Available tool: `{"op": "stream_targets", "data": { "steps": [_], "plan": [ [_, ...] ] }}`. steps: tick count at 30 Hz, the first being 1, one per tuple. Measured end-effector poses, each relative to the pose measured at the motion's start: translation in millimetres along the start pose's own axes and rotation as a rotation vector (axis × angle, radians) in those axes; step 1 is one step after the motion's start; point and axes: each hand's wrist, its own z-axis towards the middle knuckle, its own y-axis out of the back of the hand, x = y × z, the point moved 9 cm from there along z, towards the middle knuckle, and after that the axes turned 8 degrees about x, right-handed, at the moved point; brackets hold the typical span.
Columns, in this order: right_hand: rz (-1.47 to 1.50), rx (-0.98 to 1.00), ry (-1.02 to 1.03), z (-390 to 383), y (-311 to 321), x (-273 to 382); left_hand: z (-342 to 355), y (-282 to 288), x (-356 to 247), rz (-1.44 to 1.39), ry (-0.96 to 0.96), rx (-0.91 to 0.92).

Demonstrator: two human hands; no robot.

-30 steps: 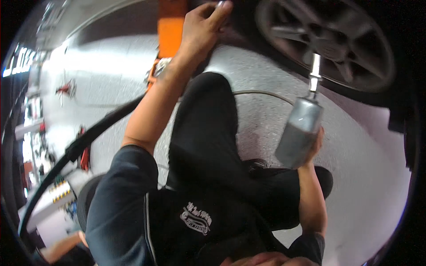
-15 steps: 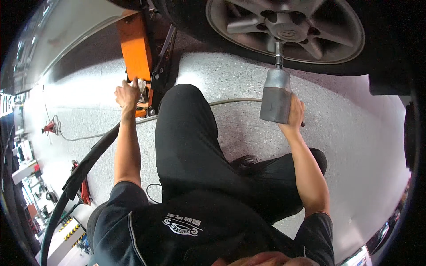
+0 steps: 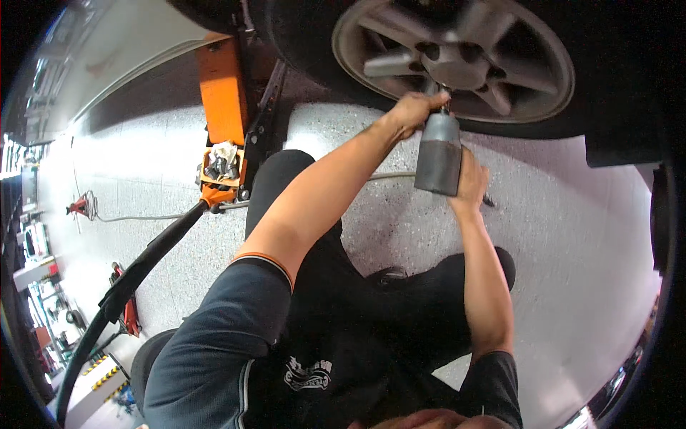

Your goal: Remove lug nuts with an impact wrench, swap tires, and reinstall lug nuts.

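Right of frame centre, I observe the right hand (image 3: 469, 180) with fingers wrapped around the impact wrench (image 3: 437, 157). Accidental triggering could pinch the left hand (image 3: 414, 114) at the socket (image 3: 445, 109) (its grip I cannot tell).

1. Looking in on a car repair workshop, given away by a spoked car wheel (image 3: 455, 66) up top!
2. Now, a power wrench (image 3: 438, 164) right up at it.
3. Over left, an orange jack (image 3: 223, 107) with a tray (image 3: 239, 171) of dark parts (image 3: 221, 169).
4. Down on speckled floor (image 3: 400, 225), a grey hose (image 3: 136, 217); far left, yellow-and-black striped edging (image 3: 105, 377).
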Motion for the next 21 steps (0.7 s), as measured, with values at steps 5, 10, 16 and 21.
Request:
{"op": "stream_targets", "data": {
  "steps": [5,10,16,21],
  "plan": [
    [-0.049,0.093,-0.042,0,-27,-25,-12,-26,13,0.250,0.163,-0.046],
    [0.076,0.033,-0.005,-10,-19,-19,-35,-40,11,0.170,0.226,-0.117],
    [0.058,0.011,0.005,-24,-3,-8,-27,-30,28,0.057,0.205,-0.020],
    [0.052,0.003,-0.005,-32,-5,3,-2,-22,8,-0.249,0.163,0.025]
  ]
}}
